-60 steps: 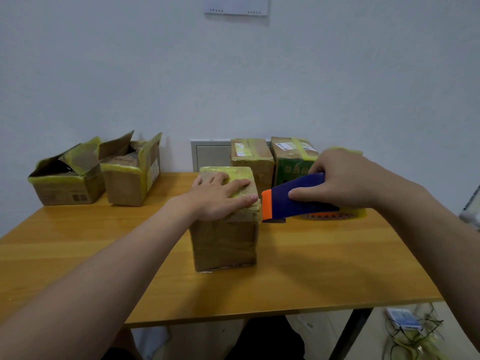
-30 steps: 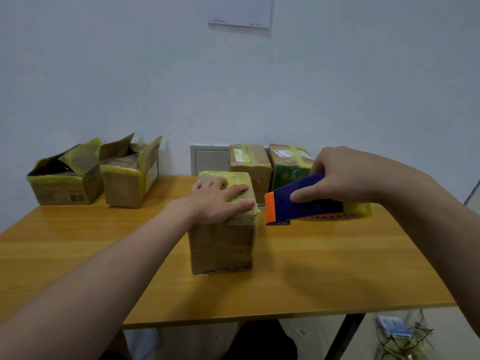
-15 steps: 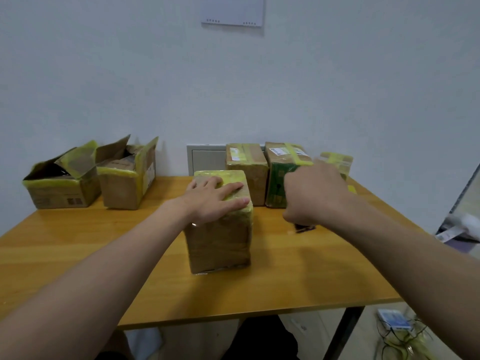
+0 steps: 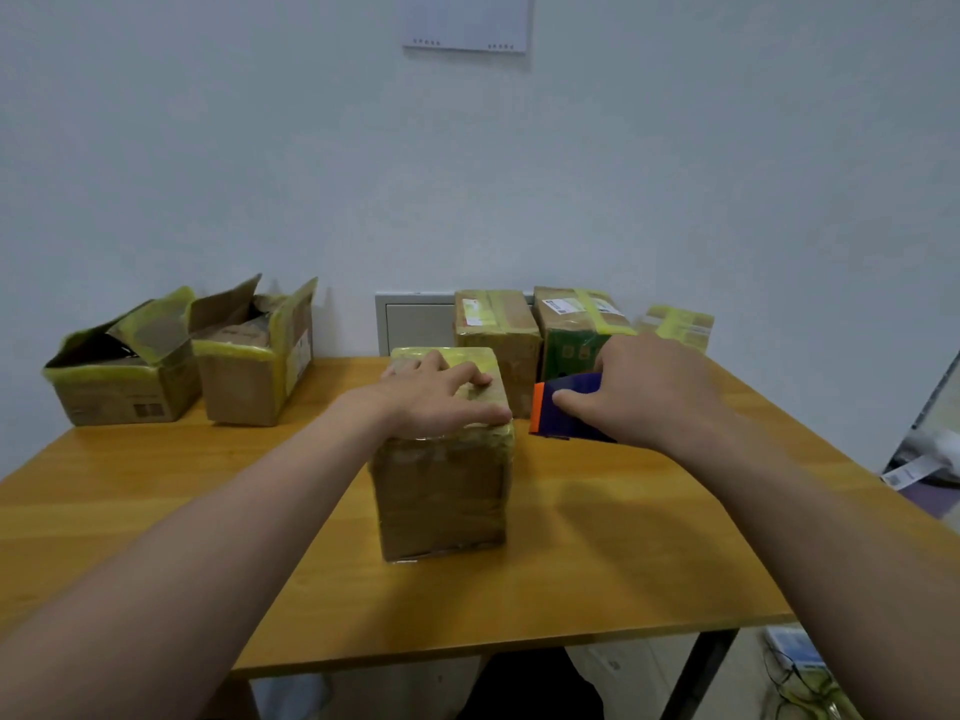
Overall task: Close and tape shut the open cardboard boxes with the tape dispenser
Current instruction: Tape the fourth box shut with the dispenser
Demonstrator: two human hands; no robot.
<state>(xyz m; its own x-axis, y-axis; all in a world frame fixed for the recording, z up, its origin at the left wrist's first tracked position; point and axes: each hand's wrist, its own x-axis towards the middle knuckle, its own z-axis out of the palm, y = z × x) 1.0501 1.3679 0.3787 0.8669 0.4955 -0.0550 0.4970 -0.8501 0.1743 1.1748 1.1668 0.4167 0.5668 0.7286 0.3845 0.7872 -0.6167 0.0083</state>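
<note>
A closed cardboard box [image 4: 441, 496] wrapped in yellowish tape stands at the table's middle. My left hand [image 4: 436, 397] lies flat on its top with straight fingers. Just right of the box, my right hand [image 4: 649, 392] grips the blue tape dispenser [image 4: 566, 407], whose orange front edge points at the box's upper right corner. Two open boxes stand at the back left, one low [image 4: 119, 376] and one taller [image 4: 254, 356], both with flaps up.
Three taped boxes stand along the wall at the back right: a brown one [image 4: 496, 335], a green one [image 4: 576, 324] and a small one [image 4: 678, 327]. The wooden table [image 4: 597, 563] ends close in front and at the right. Cables lie on the floor at lower right.
My right hand swung the dispenser away from the box half a second ago, then brought it back beside the box's top right corner. My left hand stayed on the box top.
</note>
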